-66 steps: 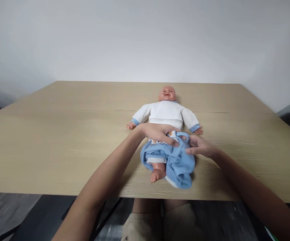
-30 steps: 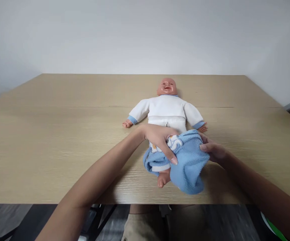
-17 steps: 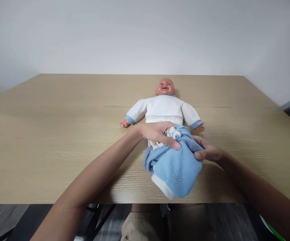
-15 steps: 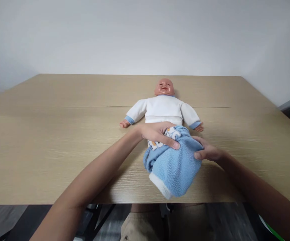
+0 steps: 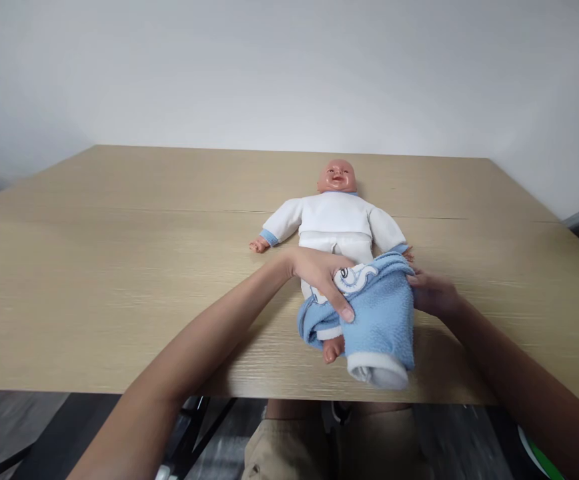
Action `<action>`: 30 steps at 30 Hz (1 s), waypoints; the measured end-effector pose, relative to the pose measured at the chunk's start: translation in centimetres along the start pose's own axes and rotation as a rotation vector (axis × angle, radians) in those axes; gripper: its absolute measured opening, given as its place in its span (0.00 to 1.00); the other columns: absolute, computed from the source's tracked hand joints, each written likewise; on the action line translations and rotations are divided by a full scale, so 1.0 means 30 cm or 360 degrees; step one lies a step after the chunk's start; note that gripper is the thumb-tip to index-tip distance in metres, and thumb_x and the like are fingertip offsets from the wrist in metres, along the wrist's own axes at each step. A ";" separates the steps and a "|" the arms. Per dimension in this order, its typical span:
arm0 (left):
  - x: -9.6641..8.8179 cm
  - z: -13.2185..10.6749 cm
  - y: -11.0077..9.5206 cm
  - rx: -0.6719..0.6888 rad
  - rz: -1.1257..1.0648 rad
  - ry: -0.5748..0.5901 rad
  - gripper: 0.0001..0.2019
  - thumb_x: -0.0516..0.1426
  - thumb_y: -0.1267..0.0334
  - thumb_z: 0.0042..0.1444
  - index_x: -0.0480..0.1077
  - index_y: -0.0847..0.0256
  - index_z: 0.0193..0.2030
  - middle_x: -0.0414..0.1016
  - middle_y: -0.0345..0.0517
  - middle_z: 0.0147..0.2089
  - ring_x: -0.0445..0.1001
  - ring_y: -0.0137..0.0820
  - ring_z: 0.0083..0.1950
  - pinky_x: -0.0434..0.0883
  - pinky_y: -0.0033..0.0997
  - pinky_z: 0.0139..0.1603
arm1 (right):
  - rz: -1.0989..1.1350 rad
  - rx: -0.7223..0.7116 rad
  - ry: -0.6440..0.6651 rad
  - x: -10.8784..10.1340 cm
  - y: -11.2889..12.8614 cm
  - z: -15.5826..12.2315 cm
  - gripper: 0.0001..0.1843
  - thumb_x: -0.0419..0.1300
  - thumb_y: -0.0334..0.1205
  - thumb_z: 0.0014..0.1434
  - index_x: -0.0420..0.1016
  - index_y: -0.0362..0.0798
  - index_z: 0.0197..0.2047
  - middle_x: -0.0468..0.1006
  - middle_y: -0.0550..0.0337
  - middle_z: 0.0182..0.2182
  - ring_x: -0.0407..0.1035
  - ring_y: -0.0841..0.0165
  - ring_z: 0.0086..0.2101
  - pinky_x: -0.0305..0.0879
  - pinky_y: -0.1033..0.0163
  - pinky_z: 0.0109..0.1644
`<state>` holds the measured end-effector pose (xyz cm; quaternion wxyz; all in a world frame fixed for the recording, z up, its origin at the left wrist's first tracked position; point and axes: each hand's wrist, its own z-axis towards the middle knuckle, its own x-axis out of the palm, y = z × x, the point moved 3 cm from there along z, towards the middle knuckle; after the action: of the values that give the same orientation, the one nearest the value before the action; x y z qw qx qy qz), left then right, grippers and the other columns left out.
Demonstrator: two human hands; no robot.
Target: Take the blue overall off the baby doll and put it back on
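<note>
A baby doll [image 5: 335,213] in a white top with blue cuffs lies on its back, its head pointing away from me. Blue fleece trousers [image 5: 379,313] with white cuffs and an animal picture are bunched over its legs. One doll foot [image 5: 333,348] pokes out of the left leg opening; the right cuff shows no foot. My left hand [image 5: 322,277] grips the trousers near the waist, thumb on top, other fingers tucked behind the fabric. At the right side edge of the trousers, my right hand [image 5: 434,292] holds the cloth, with its fingers partly hidden.
The wooden table [image 5: 119,287] has a seam running across it, and a pale wall [image 5: 289,73] stands behind. The table's front edge is close to the trouser cuffs. My legs in beige shorts [image 5: 289,447] are below it.
The trousers' right side has been drawn up and to the right, and its cuff now faces me. The doll's left-hand foot has come into view. Both hands still hold the cloth.
</note>
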<state>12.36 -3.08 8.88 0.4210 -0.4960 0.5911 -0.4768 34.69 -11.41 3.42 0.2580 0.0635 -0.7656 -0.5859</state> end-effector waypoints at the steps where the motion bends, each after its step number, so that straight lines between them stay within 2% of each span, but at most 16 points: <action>1: -0.002 -0.003 0.001 0.0026 -0.0024 -0.0020 0.18 0.77 0.53 0.56 0.85 0.64 0.46 0.90 0.47 0.47 0.86 0.36 0.47 0.82 0.27 0.50 | 0.0018 0.0024 0.0020 0.004 0.003 0.000 0.24 0.79 0.59 0.55 0.83 0.53 0.45 0.81 0.59 0.36 0.74 0.65 0.33 0.74 0.61 0.38; 5: -0.009 -0.012 0.004 0.0087 -0.0099 -0.0140 0.22 0.75 0.49 0.60 0.85 0.65 0.51 0.90 0.49 0.50 0.87 0.37 0.51 0.83 0.28 0.54 | -0.0088 0.0122 0.0350 0.040 -0.003 -0.006 0.26 0.82 0.58 0.55 0.85 0.47 0.46 0.81 0.63 0.33 0.73 0.71 0.31 0.71 0.68 0.35; 9: 0.001 -0.014 0.007 0.0050 -0.0156 -0.0155 0.23 0.75 0.47 0.60 0.85 0.64 0.51 0.90 0.50 0.49 0.87 0.37 0.47 0.85 0.29 0.50 | -0.0135 0.0165 0.0762 0.084 -0.023 -0.016 0.44 0.83 0.62 0.52 0.82 0.45 0.63 0.87 0.53 0.48 0.79 0.67 0.38 0.76 0.66 0.43; 11: 0.005 -0.014 0.006 0.0010 -0.0162 -0.0182 0.22 0.76 0.47 0.58 0.85 0.63 0.48 0.90 0.50 0.46 0.87 0.37 0.43 0.85 0.29 0.46 | -0.0110 0.0203 0.0886 0.094 -0.034 -0.021 0.48 0.84 0.59 0.52 0.78 0.45 0.69 0.87 0.49 0.52 0.81 0.65 0.41 0.78 0.64 0.46; 13: 0.011 -0.012 0.001 -0.0020 -0.0184 -0.0140 0.22 0.78 0.48 0.54 0.86 0.63 0.46 0.90 0.50 0.43 0.87 0.38 0.41 0.85 0.30 0.43 | -0.0091 0.0170 0.0830 0.086 -0.042 -0.020 0.46 0.84 0.54 0.54 0.78 0.47 0.70 0.88 0.51 0.51 0.82 0.65 0.42 0.78 0.64 0.48; 14: 0.017 -0.011 -0.002 -0.0028 -0.0207 -0.0052 0.23 0.80 0.50 0.50 0.86 0.63 0.46 0.90 0.51 0.42 0.87 0.40 0.41 0.86 0.31 0.43 | -0.0070 0.0131 0.0755 0.077 -0.046 -0.018 0.43 0.84 0.53 0.54 0.79 0.47 0.68 0.88 0.53 0.49 0.82 0.66 0.42 0.78 0.64 0.48; 16: 0.029 -0.007 -0.011 -0.0010 -0.0269 0.0166 0.28 0.82 0.54 0.42 0.87 0.64 0.49 0.90 0.52 0.43 0.88 0.43 0.42 0.86 0.34 0.45 | 0.0001 0.0034 0.0597 0.061 -0.050 -0.012 0.37 0.84 0.55 0.54 0.83 0.47 0.61 0.88 0.57 0.43 0.81 0.67 0.40 0.78 0.65 0.48; 18: 0.032 -0.002 -0.019 0.0041 -0.0307 0.0264 0.30 0.83 0.59 0.39 0.88 0.64 0.51 0.89 0.52 0.43 0.87 0.42 0.43 0.85 0.32 0.47 | 0.0078 -0.0016 0.0505 0.059 -0.051 -0.006 0.30 0.84 0.57 0.55 0.85 0.47 0.52 0.87 0.60 0.38 0.80 0.69 0.37 0.77 0.66 0.46; 21: 0.014 0.007 -0.012 0.0091 -0.0333 0.0125 0.27 0.84 0.60 0.35 0.88 0.63 0.44 0.89 0.50 0.44 0.86 0.38 0.42 0.83 0.25 0.45 | 0.0154 -0.0028 0.0436 0.081 -0.043 0.000 0.23 0.82 0.56 0.58 0.83 0.47 0.41 0.82 0.62 0.31 0.77 0.71 0.33 0.75 0.68 0.42; 25: -0.007 0.009 0.023 0.0114 -0.0354 -0.0119 0.27 0.86 0.58 0.27 0.85 0.62 0.34 0.88 0.48 0.39 0.83 0.36 0.39 0.82 0.23 0.42 | 0.0218 -0.0009 0.0388 0.119 -0.022 -0.001 0.24 0.80 0.59 0.60 0.79 0.48 0.32 0.75 0.65 0.24 0.70 0.71 0.25 0.73 0.68 0.33; 27: -0.012 0.007 0.045 0.0130 -0.0355 -0.0221 0.29 0.86 0.58 0.24 0.84 0.62 0.35 0.87 0.46 0.37 0.83 0.35 0.39 0.83 0.25 0.46 | 0.0206 0.0009 0.0358 0.123 -0.020 -0.004 0.24 0.79 0.59 0.61 0.79 0.49 0.32 0.74 0.65 0.22 0.68 0.72 0.24 0.72 0.68 0.32; 30: -0.014 0.004 0.078 0.0107 -0.0394 -0.0287 0.35 0.86 0.56 0.24 0.85 0.62 0.42 0.89 0.47 0.40 0.84 0.38 0.42 0.84 0.31 0.50 | 0.0139 -0.0021 0.0322 0.113 -0.021 -0.004 0.25 0.81 0.61 0.57 0.84 0.48 0.42 0.79 0.64 0.27 0.74 0.71 0.29 0.75 0.69 0.37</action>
<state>12.10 -2.56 6.56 0.4267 -0.5915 0.4690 -0.4980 31.70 -13.07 3.96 0.3596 0.0871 -0.7337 -0.5699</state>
